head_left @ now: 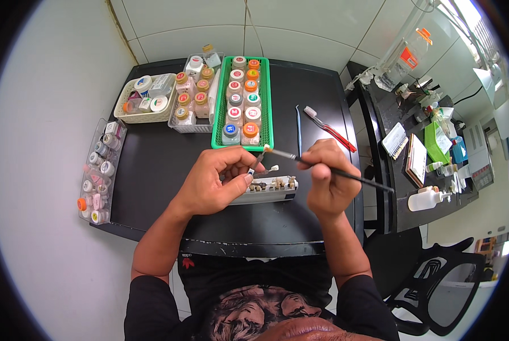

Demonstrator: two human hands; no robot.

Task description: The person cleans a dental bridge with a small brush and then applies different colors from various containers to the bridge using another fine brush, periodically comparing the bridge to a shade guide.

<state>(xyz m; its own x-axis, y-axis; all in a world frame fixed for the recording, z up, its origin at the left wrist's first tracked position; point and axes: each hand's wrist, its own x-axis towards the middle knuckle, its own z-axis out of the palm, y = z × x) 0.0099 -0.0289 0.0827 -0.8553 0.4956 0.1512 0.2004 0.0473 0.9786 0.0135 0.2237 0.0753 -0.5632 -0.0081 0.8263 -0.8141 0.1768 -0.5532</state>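
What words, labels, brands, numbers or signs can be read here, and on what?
I won't copy wording, but print shows here:
Jar lids in the green basket: coloured round labels with characters.
Black garment: light lettering by a red emblem.
Clear bottle: orange label, too blurred to read.
Brush: none I can make out.

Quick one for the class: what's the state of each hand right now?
Left hand: closed, its grip holding a slim, grey, metal-looking holder.
Right hand: closed, its grip holding a slender, black-handled brush.
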